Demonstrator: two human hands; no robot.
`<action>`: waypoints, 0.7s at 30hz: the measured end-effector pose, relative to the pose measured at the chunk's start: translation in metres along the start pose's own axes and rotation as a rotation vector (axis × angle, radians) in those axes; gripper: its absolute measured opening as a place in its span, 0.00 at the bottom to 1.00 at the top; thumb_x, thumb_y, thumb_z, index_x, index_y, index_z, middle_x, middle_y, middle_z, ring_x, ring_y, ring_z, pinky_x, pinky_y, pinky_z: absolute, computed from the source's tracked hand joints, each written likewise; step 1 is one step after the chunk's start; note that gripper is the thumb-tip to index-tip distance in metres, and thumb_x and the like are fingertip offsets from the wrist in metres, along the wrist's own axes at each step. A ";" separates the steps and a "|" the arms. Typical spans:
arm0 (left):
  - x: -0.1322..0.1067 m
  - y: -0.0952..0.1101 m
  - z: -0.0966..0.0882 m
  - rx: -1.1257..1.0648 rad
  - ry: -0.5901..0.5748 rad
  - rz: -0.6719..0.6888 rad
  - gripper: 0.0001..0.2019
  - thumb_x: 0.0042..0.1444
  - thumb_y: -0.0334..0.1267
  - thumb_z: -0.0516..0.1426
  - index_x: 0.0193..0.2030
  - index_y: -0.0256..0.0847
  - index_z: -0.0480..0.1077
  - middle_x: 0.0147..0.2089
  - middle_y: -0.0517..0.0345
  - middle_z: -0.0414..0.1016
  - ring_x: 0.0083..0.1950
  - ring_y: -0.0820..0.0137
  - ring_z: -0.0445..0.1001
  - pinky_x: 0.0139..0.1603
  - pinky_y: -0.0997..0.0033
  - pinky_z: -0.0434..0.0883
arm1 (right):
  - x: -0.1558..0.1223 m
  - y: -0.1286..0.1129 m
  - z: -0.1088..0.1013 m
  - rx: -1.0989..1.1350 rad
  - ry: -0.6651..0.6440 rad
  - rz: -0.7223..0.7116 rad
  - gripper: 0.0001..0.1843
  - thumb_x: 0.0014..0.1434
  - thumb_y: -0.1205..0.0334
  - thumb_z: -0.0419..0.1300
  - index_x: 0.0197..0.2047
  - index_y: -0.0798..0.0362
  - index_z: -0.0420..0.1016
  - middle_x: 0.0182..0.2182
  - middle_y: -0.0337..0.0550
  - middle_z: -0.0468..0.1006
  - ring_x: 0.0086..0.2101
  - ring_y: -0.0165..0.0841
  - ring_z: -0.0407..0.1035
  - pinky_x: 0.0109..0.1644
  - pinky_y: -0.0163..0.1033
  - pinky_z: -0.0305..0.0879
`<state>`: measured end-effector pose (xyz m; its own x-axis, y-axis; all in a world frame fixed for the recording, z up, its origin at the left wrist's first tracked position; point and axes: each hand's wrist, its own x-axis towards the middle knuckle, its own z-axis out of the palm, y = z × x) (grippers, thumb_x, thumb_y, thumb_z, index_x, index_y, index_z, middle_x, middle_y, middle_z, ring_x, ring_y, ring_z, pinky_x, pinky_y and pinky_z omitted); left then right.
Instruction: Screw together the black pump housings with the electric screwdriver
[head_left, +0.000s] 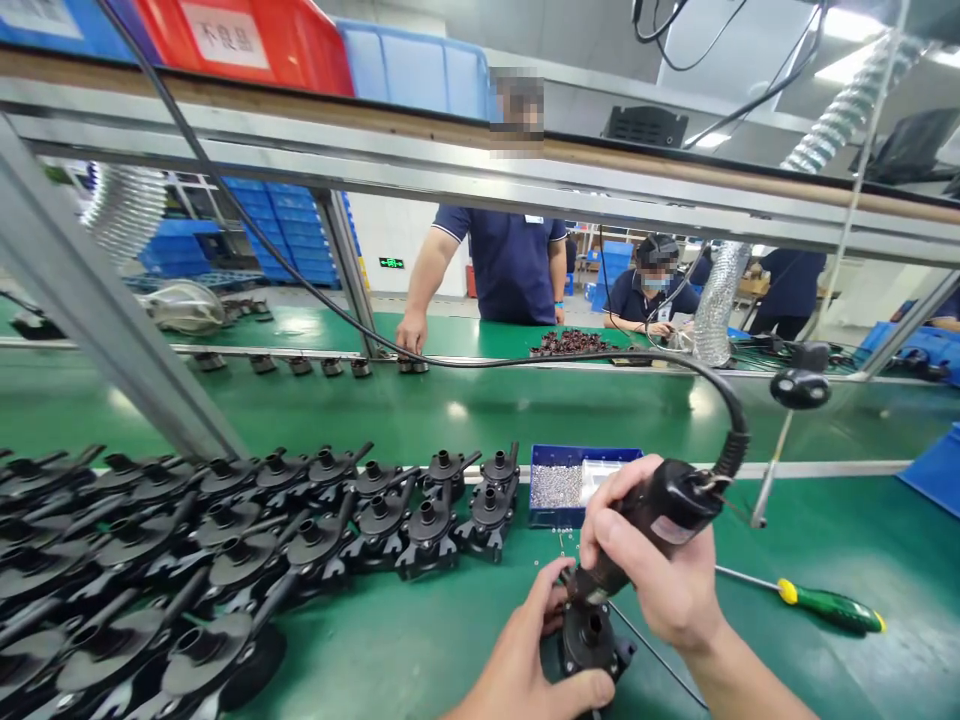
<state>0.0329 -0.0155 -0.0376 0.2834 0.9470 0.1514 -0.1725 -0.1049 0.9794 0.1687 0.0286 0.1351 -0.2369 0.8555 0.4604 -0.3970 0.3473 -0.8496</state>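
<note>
My right hand (pixel 660 580) is wrapped round a black electric screwdriver (pixel 660 515), tilted with its tip down on a black pump housing (pixel 589 640) at the front of the green table. My left hand (pixel 525 665) grips that housing from the left and holds it on the table. The screwdriver's cable (pixel 731 420) arcs up and away to the left.
Several black pump housings (pixel 225 540) lie in rows at left. A blue tray of small screws (pixel 574 485) sits behind my hands, with loose screws in front of it. A green-handled screwdriver (pixel 821 605) lies at right. Across the conveyor (pixel 487 410) stand other workers (pixel 510 265).
</note>
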 end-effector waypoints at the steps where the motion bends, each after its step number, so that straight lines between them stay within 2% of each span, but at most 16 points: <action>1: 0.001 0.001 0.000 -0.023 -0.006 0.007 0.51 0.51 0.51 0.76 0.77 0.47 0.58 0.70 0.39 0.74 0.70 0.40 0.74 0.72 0.40 0.68 | 0.000 0.003 0.001 -0.029 0.000 0.011 0.09 0.68 0.59 0.71 0.43 0.48 0.75 0.32 0.37 0.80 0.27 0.34 0.77 0.32 0.40 0.77; 6: 0.006 0.012 0.003 -0.100 -0.038 0.018 0.49 0.50 0.51 0.77 0.75 0.44 0.63 0.69 0.40 0.75 0.67 0.42 0.76 0.68 0.44 0.71 | 0.003 0.009 0.004 -0.184 -0.119 0.050 0.09 0.69 0.59 0.71 0.44 0.48 0.75 0.33 0.39 0.81 0.31 0.35 0.79 0.36 0.40 0.78; 11: 0.004 0.025 0.006 -0.126 -0.014 -0.002 0.47 0.49 0.53 0.78 0.72 0.42 0.67 0.61 0.42 0.82 0.62 0.42 0.78 0.65 0.47 0.74 | 0.005 0.011 0.021 -0.231 -0.045 -0.015 0.09 0.63 0.64 0.70 0.38 0.49 0.72 0.27 0.34 0.73 0.21 0.28 0.66 0.25 0.34 0.66; 13: 0.005 0.028 0.007 -0.150 -0.020 -0.006 0.46 0.48 0.51 0.78 0.71 0.42 0.68 0.60 0.44 0.82 0.63 0.42 0.78 0.65 0.47 0.74 | 0.006 0.014 0.025 -0.262 -0.043 -0.025 0.09 0.61 0.65 0.70 0.35 0.50 0.72 0.26 0.34 0.71 0.21 0.28 0.64 0.24 0.34 0.63; 17: 0.007 0.029 0.007 -0.188 -0.049 -0.005 0.43 0.48 0.47 0.78 0.69 0.43 0.70 0.64 0.44 0.79 0.64 0.42 0.78 0.65 0.48 0.74 | 0.005 0.023 0.016 -0.199 -0.031 -0.011 0.09 0.65 0.60 0.68 0.39 0.49 0.71 0.26 0.33 0.70 0.19 0.28 0.60 0.23 0.36 0.59; 21: 0.006 0.025 0.005 -0.157 -0.041 0.024 0.43 0.47 0.46 0.78 0.68 0.45 0.69 0.64 0.45 0.78 0.65 0.43 0.76 0.66 0.48 0.72 | -0.001 0.030 0.001 -0.101 -0.074 -0.022 0.09 0.68 0.57 0.68 0.40 0.48 0.72 0.27 0.34 0.70 0.18 0.27 0.59 0.22 0.36 0.56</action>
<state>0.0354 -0.0141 -0.0119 0.3152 0.9312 0.1829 -0.3239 -0.0756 0.9431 0.1560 0.0375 0.1091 -0.2950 0.8178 0.4941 -0.3121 0.4063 -0.8588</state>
